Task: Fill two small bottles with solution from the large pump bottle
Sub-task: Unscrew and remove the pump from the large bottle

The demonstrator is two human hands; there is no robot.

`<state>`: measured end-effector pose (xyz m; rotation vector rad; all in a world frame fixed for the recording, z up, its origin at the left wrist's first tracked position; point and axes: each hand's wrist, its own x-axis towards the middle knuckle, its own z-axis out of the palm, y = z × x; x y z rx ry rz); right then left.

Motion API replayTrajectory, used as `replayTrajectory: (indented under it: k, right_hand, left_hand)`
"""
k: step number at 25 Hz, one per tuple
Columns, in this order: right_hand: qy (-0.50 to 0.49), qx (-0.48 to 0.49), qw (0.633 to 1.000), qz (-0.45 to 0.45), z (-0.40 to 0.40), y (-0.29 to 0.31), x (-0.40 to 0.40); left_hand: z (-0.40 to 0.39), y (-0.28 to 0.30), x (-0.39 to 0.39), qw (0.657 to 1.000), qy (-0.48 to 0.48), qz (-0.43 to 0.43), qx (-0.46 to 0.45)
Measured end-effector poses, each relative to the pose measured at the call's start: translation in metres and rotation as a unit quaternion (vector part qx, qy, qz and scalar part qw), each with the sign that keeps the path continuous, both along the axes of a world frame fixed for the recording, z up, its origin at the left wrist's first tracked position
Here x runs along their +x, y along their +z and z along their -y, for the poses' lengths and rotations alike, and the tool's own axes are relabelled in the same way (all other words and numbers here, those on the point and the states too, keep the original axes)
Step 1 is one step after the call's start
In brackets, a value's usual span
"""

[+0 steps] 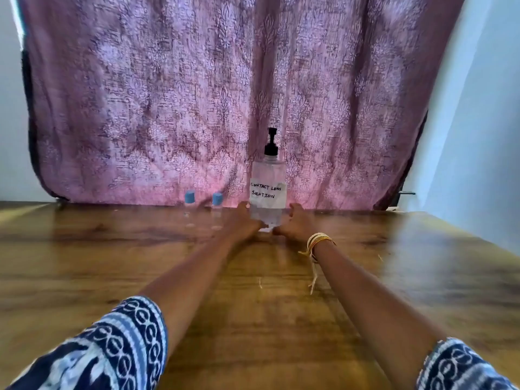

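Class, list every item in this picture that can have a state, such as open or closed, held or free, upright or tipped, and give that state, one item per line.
Large clear plastic pump bottle with black pump: upright on the wooden table, held low down by both hands.
Left small clear bottle with blue cap: upright, capped, untouched.
Right small clear bottle with blue cap: upright, capped, untouched.
Left hand: grips the pump bottle.
Right hand: grips the pump bottle.
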<state>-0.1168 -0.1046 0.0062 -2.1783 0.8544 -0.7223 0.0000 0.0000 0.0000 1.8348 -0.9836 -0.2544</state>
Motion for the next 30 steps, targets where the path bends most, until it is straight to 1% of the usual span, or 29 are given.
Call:
replayTrajectory:
  k: [3,6,9,14,16,19,23,25,27,28,30]
  right_hand:
    - [0.041,0.051,0.998,0.012,0.019,-0.008,0.019]
    - [0.029,0.043,0.998,0.034,0.027,-0.012,0.025]
    - [0.025,0.045,0.997,0.053,0.014,-0.012,0.01]
    - [0.053,0.038,0.995,0.078,-0.044,-0.002,-0.051]
    - [0.067,0.04,0.994,0.071,-0.069,0.003,-0.08]
    - [0.076,0.047,0.995,0.049,-0.103,0.002,-0.117]
    - [0.073,0.052,0.995,0.037,-0.137,0.004,-0.159]
    - [0.085,0.045,0.995,0.012,-0.145,0.002,-0.171]
    - [0.099,0.055,0.994,-0.009,-0.149,0.008,-0.181]
    - [0.104,0.072,0.992,0.007,-0.151,0.017,-0.185]
    - [0.091,0.096,0.988,0.08,-0.15,0.048,-0.187]
  left_hand:
    - [0.018,-0.009,0.02,1.0,-0.015,-0.005,0.011]
    - [0.022,-0.015,0.027,1.0,-0.026,0.006,-0.001]
    - [0.009,-0.016,0.016,0.999,-0.036,0.028,-0.014]
    - [-0.053,-0.007,-0.036,0.993,-0.079,0.079,-0.027]
    - [-0.08,-0.004,-0.063,0.991,-0.1,0.08,-0.021]
    - [-0.115,-0.008,-0.098,0.99,-0.094,0.107,-0.001]
    - [-0.147,-0.007,-0.131,0.989,-0.088,0.117,0.016]
    - [-0.156,-0.003,-0.142,0.989,-0.093,0.11,0.031]
    - [-0.163,0.01,-0.15,0.986,-0.132,0.092,0.048]
    - [-0.165,0.02,-0.151,0.984,-0.159,0.073,0.04]
    - [-0.163,0.049,-0.149,0.984,-0.174,0.034,-0.005]
